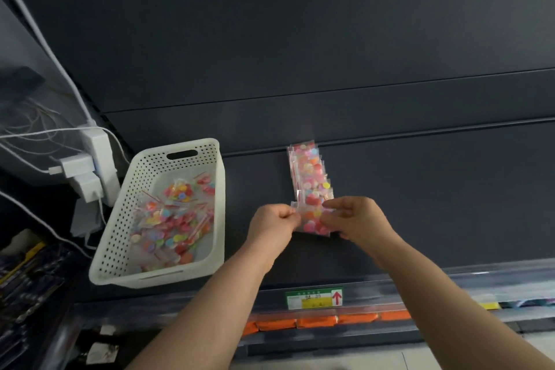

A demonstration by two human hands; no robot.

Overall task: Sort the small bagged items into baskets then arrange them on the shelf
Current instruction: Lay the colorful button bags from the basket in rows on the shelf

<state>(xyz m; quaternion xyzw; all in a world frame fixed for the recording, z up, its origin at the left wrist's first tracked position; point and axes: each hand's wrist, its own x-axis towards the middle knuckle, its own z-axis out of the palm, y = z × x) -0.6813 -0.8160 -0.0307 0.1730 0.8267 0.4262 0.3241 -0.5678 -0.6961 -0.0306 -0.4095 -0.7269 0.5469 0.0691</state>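
Small bag (312,221) of bright coloured discs, pinched at its two side edges between the left hand (270,222) and the right hand (357,219), is held low over a dark shelf (420,204). Each grip is clamped on the clear film, thumb against curled fingers. Just beyond the grip, a row of bags (309,171) of the same kind lies overlapped on the shelf, running away towards the back panel. Well to the left of the grip, a white perforated basket (168,276) holds a loose heap of further bags. Below the grip, on the shelf's front edge, sits a green and yellow price label (313,298). The bag looks light, limp and slick, its contents free to shift, so a hold on the flat sealed edges, as here, seems the surest. Whether it touches the row's nearest bag cannot be told.
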